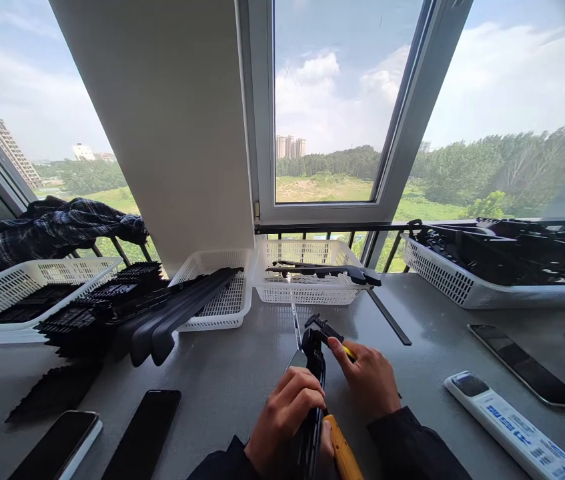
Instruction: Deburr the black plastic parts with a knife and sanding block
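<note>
My left hand (pixel 285 417) is closed around a long black wiper-blade-like part (pixel 313 373) that runs up from the bottom edge toward the window. Beside it my right hand (pixel 369 377) pinches a small yellow-tipped tool (pixel 348 351) against the part's black clip end (pixel 323 327). A yellow-orange handle (pixel 342 457) sticks out below my hands. A thin metal strip (pixel 295 323) extends up from the part. All of it lies over the grey table (pixel 242 373).
White baskets line the window: one with black blades spilling out (pixel 222 293), one holding a wiper arm (pixel 312 273), one at right full of black parts (pixel 462 283), one at left (pixel 17 287). Phones (pixel 57 443), (pixel 527 363) and a white remote (pixel 512 427) lie around.
</note>
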Tool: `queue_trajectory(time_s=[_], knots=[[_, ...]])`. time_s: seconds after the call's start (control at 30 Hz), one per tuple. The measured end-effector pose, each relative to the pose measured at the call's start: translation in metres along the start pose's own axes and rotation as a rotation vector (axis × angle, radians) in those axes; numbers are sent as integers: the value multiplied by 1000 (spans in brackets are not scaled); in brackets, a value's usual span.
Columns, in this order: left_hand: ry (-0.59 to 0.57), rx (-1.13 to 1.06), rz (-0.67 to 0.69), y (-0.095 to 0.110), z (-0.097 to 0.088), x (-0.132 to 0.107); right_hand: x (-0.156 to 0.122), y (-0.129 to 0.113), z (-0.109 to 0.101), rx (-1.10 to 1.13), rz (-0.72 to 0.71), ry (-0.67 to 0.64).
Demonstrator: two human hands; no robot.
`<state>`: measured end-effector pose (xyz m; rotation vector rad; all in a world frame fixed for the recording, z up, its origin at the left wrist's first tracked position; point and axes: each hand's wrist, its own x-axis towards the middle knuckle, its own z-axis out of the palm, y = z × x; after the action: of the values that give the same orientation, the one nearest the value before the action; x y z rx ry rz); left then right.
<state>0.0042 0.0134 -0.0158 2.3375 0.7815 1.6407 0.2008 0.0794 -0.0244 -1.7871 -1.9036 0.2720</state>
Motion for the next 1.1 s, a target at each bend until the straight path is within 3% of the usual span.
queue_trajectory(time_s=[0.23, 0.7, 1.1], knots=[[69, 27, -31, -3, 0, 1, -4, -5, 5, 13, -61, -22], [34, 24, -35, 1, -3, 3, 2, 1, -1, 15, 4, -10], [18, 34, -62, -8, -1, 0, -2, -5, 1, -3, -102, -46]])
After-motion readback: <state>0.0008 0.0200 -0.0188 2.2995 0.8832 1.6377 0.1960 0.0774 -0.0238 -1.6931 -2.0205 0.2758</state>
